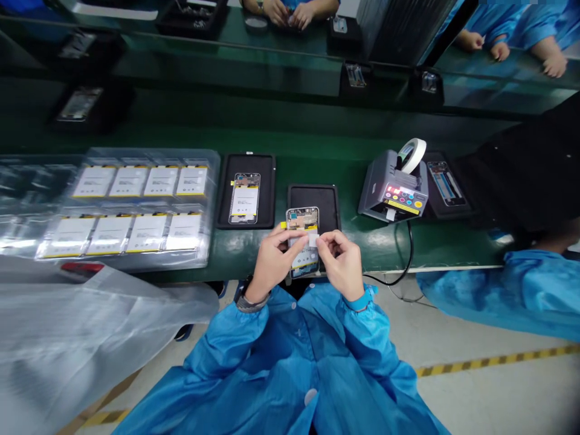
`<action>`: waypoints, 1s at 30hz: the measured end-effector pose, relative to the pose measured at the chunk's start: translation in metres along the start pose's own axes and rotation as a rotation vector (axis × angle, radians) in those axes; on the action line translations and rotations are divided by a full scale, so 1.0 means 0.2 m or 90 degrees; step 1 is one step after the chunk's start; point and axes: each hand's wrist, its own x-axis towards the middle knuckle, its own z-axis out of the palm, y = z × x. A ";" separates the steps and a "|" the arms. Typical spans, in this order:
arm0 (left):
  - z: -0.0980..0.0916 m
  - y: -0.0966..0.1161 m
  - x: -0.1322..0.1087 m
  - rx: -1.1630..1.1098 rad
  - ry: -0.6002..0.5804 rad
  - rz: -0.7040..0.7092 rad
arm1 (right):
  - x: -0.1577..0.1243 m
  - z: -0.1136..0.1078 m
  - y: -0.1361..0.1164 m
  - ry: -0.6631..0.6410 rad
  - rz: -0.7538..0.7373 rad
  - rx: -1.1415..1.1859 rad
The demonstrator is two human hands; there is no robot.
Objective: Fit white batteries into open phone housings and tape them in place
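Note:
An opened phone [298,219] with a white battery in it rests at the front edge of a black tray [313,196], tilted towards me. My left hand [277,258] grips the phone's left side, its thumb lying across the battery. With thumb and index finger, my right hand [341,263] pinches a small white piece of tape [312,240] over the battery's right part. A yellow tab [283,225] sticks out at the phone's left edge. Left of this, another opened phone [244,202] with a battery lies in its own black tray [267,175].
Clear plastic trays [212,199] with rows of batteries [131,181] stand at the left. A tape dispenser [393,187] carrying a white tape roll [414,156] is to the right, its cable over the edge. Beyond it lies a phone frame [446,182]. Co-workers' hands [290,13] show across the bench.

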 end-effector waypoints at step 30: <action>-0.07 0.01 0.09 -0.066 0.023 -0.026 | -0.11 0.01 0.06 -0.041 0.005 -0.072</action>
